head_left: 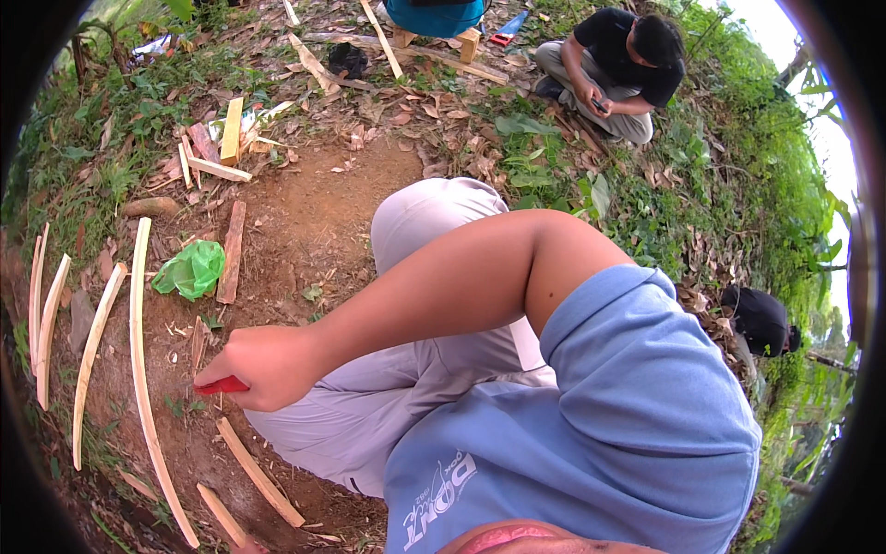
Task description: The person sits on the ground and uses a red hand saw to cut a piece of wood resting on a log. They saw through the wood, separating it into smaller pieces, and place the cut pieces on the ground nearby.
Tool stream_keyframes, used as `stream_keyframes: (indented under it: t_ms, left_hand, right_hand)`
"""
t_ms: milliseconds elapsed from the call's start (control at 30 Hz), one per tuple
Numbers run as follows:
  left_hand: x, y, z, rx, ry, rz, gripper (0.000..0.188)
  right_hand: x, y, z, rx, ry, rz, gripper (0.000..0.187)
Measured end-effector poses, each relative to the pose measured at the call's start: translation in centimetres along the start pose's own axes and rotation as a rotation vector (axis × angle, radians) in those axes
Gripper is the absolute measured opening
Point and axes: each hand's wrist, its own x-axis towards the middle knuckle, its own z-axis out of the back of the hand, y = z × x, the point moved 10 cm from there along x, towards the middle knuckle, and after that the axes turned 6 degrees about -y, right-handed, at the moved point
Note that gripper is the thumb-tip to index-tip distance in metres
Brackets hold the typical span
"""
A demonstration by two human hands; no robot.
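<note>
My right arm reaches across my bent knee, and my right hand [268, 367] is closed in a fist. A red handle-like piece [222, 385] shows from under its fingers; the rest of that thing is hidden. At the lower edge only a sliver of my left hand [247, 547] is visible. The near end of a short pale wooden strip [220, 513] runs into it. Between my hands and my leg another wooden strip [260, 473] lies on the soil. A long, pale wooden strip [140, 342] lies left of my right hand.
Several more strips [96, 365] lie at far left. Beyond my right hand are a green plastic bag [191, 270], a reddish-brown board [233, 254] and a pile of wood offcuts [231, 134]. A person [637, 69] sits at upper right. Blue clothing [434, 17] shows at the top edge.
</note>
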Motion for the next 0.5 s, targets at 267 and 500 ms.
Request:
stream_keyframes:
  t_ms: [267,500]
  left_hand:
    - [0.6,1.5,0.8,-0.008,-0.007,-0.009,0.026]
    - [0.8,1.7,1.0,-0.003,-0.014,-0.016,0.027]
  right_hand:
    - [0.1,-0.1,0.3,-0.024,-0.011,0.001,0.048]
    - [0.4,-0.6,0.0,0.037,-0.008,0.009,0.045]
